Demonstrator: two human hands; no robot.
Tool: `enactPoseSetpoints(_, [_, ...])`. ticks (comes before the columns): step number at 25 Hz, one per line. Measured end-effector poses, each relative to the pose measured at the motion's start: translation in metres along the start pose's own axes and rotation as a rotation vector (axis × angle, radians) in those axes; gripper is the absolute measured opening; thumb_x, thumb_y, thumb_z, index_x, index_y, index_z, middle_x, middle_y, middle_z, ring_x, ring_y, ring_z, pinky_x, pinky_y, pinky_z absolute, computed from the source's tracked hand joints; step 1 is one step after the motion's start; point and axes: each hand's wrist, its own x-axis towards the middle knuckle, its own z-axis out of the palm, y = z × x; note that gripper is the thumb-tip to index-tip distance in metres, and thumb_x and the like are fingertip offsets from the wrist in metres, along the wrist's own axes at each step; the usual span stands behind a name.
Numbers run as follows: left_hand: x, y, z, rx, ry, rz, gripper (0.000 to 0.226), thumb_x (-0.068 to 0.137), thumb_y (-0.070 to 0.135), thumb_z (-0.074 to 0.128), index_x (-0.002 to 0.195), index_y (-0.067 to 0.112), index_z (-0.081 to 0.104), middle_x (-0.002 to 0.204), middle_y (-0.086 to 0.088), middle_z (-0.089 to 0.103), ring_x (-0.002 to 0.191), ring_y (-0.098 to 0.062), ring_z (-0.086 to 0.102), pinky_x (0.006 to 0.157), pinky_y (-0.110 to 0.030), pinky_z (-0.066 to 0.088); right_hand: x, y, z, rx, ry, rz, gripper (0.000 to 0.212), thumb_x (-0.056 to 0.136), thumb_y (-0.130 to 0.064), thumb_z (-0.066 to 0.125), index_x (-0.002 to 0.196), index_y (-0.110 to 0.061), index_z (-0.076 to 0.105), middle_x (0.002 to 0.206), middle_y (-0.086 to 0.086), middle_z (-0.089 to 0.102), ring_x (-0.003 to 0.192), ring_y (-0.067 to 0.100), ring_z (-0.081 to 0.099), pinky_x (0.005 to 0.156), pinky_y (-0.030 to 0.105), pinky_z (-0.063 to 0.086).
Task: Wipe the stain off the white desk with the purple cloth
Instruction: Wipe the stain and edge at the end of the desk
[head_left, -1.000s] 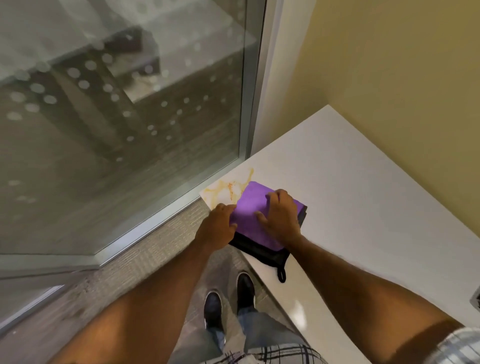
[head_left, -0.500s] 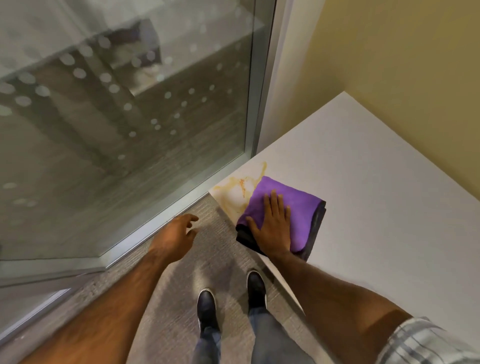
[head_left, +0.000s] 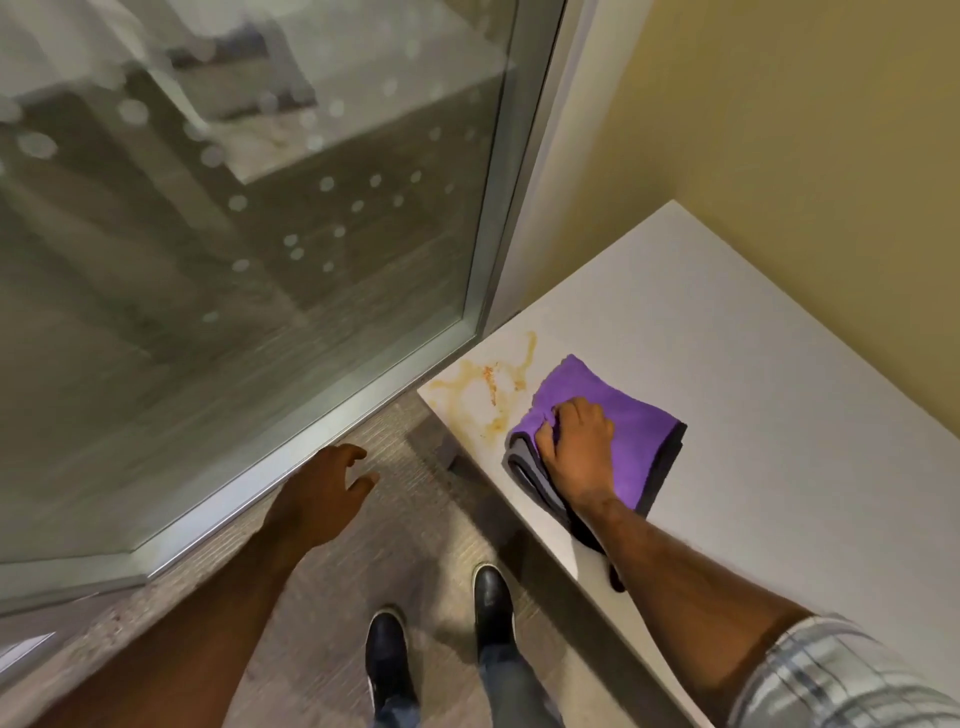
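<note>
Nearest thing in view is the person's own shoes (head_left: 431, 644) on the grey floor, standing right at the near edge of the desk (head_left: 779, 415). The left hand (head_left: 324, 499) hangs out over the floor on the left, fingers loosely spread, holding nothing and touching nothing, so it's basically out of the job.

A bit further in, the right hand (head_left: 576, 447) is planted on the cloth (head_left: 639, 436), which sits folded on the desk near its left end. The fingers are curled and bunching the cloth's left edge, palm down on top, so it looks like a grip plus a press rather than a flat palm. You can see a grey underside to the cloth at its near edge.

Just beyond and left of the cloth is the stain (head_left: 488, 384), yellowish streaks with some orange specks, running out to the desk's left corner. The cloth's edge is right beside it, maybe just touching the nearest streak, but most of it is uncovered.

So I'd say the wiping stroke hasn't really hit the mess yet. Next move should be pushing the cloth left and away across those streaks, keeping pressure down, without shoving it off the corner.
</note>
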Motion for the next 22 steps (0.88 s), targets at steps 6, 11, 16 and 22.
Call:
enactPoseSetpoints(6, [0.009,-0.031,0.002,0.005,0.016,-0.014,0.049,0.089,0.046,0.056,0.131,0.022,0.052,0.136,-0.006,0.057,0.122,-0.025,0.056,0.104,-0.047,0.046,0.039,-0.039,0.018,0.039,0.025,0.100,0.025,0.098,-0.026,0.048,0.098,-0.005,0.062,0.097,0.013,0.062,0.094,0.031,0.054,0.086,0.044,0.039])
enactPoseSetpoints(11, [0.014,-0.027,0.009,-0.034,-0.011,-0.016,0.048,0.090,0.043,0.058,0.130,0.019,0.052,0.136,-0.007,0.057,0.123,-0.026,0.055,0.103,-0.045,0.046,-0.013,-0.024,0.014,0.007,0.039,-0.139,0.046,0.089,-0.052,0.052,0.114,-0.014,0.061,0.115,0.011,0.059,0.114,0.038,0.055,0.103,0.054,0.034])
enactPoseSetpoints(16, [0.020,-0.023,0.012,-0.051,-0.007,0.007,0.045,0.090,0.042,0.058,0.130,0.020,0.053,0.133,-0.006,0.058,0.118,-0.024,0.057,0.098,-0.040,0.046,0.007,-0.029,0.025,-0.157,-0.159,0.249,0.121,0.062,-0.100,0.016,0.157,-0.025,0.009,0.166,0.020,0.000,0.151,0.047,-0.004,0.111,0.072,-0.008])
enactPoseSetpoints(22, [0.020,-0.030,0.022,-0.073,0.008,0.012,0.041,0.090,0.042,0.059,0.126,0.022,0.056,0.125,-0.006,0.061,0.112,-0.021,0.057,0.098,-0.042,0.046,0.016,-0.034,0.030,-0.190,-0.103,0.153,0.068,0.091,-0.069,0.037,0.146,-0.031,0.036,0.160,0.006,0.029,0.149,0.040,0.017,0.110,0.077,0.007])
